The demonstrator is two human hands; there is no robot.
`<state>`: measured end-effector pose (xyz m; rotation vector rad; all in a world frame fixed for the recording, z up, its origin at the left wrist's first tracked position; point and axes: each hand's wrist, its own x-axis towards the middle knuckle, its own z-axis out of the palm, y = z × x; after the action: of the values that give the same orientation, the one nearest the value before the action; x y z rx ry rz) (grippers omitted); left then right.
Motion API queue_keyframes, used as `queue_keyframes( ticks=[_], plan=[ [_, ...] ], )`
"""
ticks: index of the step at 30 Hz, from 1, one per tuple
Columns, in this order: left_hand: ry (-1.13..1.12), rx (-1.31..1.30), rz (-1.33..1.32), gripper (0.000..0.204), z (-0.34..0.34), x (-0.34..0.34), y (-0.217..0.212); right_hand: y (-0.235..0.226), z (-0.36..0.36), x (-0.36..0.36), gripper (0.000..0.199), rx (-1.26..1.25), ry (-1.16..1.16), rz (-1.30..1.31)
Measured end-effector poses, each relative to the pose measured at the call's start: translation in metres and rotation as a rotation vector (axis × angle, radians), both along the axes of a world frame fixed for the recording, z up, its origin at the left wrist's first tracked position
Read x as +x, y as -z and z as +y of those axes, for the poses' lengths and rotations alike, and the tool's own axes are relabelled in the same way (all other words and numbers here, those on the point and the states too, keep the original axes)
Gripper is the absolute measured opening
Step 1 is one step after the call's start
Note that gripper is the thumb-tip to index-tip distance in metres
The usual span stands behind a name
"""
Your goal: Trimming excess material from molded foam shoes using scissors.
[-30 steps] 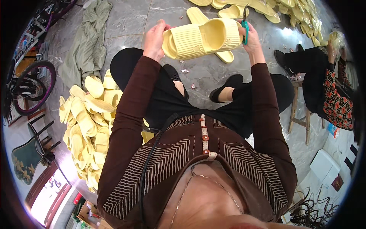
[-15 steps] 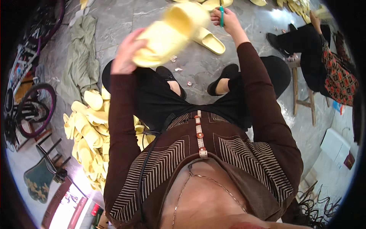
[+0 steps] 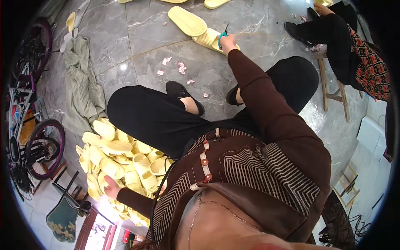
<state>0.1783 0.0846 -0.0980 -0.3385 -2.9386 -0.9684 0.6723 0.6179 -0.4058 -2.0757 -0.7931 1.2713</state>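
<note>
My right hand (image 3: 228, 43) is closed around small teal-handled scissors (image 3: 222, 36), their dark tips pointing up and away. It is held over a pale yellow slipper (image 3: 204, 40) on the floor and partly covers it in view. A second yellow slipper (image 3: 187, 21) lies against that one, its flat, ridged side showing. Down at my left side, my left hand (image 3: 111, 187) reaches onto a large heap of yellow slippers (image 3: 141, 168). Its fingers are partly spread among them, and no slipper is lifted.
A grey-green cloth (image 3: 83, 83) lies left of my knee, beside bicycles (image 3: 41, 141). Small scraps (image 3: 182, 68) dot the tiled floor. Another person (image 3: 337, 54) sits on a wooden stool (image 3: 333, 93) at the right. More yellow slippers (image 3: 216, 3) lie at the far edge.
The slipper in my left hand has been let go and now lies on the floor ahead. My left hand has swung back to the heap. The scissors came nearer, and my body leans left.
</note>
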Motion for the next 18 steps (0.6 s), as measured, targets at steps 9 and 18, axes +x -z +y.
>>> queue_keyframes(
  ticks=[9,18],
  plan=[
    [0.395,1.385,-1.016,0.015,0.215,0.044,-0.005,-0.038,-0.052,-0.051,0.023,0.152,0.090,0.711],
    [0.499,1.236,-1.417,0.018,0.431,0.183,0.033,-0.018,-0.084,-0.011,0.031,-0.291,0.010,1.146]
  ],
)
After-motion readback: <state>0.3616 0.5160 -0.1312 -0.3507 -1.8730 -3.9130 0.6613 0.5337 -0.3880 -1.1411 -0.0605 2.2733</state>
